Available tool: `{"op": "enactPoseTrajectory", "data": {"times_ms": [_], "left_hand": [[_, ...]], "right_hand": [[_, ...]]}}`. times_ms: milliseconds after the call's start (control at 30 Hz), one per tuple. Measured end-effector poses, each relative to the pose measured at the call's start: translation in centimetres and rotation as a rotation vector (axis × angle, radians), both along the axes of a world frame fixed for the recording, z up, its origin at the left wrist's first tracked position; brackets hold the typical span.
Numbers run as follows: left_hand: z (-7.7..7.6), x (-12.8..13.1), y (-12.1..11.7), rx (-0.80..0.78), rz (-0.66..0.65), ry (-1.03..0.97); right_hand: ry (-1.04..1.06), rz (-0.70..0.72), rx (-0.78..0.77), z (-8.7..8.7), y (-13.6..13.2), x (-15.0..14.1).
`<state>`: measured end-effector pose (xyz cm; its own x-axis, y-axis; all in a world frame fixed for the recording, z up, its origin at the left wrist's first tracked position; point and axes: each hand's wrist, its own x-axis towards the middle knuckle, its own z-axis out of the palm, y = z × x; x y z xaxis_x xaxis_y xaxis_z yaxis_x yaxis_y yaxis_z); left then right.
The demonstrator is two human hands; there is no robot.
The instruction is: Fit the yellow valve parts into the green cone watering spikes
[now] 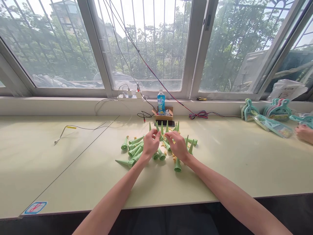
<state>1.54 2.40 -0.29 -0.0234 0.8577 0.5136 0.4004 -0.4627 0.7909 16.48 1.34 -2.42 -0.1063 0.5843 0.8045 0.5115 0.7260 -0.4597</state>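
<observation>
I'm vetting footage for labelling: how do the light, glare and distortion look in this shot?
Head view: backlit, the sky washed out; pale sheen on the tabletop; soft shadows on the near side of the green cones; window frames leaning, probably from a wide, tilted lens; yellow pieces near the right hand too small for clear detail.

bottle label [161,102], table sticker [35,207], neither legible

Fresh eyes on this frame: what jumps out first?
Probably the bright green cones scattered near the centre, with the left hand and right hand among them. Next, the blue bottle upright behind them, below the window, then the teal items at far right.
</observation>
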Motion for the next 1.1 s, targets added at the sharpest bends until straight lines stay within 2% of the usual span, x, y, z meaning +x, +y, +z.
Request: {"op": "enactPoseTrajectory", "data": {"times_ms": [500, 767, 1100], "left_hand": [[-0.12, -0.08, -0.08, -0.002, 0.009, 0.057], [0.15, 0.14, -0.38, -0.030, -0.037, 0.083], [0.52, 0.10, -0.74, -0.042, -0.157, 0.111]], "right_hand": [[0.014, 0.012, -0.030, -0.38, 0.26, 0.05], [0.041, 0.010, -0.072, -0.32, 0.25, 0.09], [0.085, -0.070, -0.074, -0.44, 0.48, 0.22]]}}
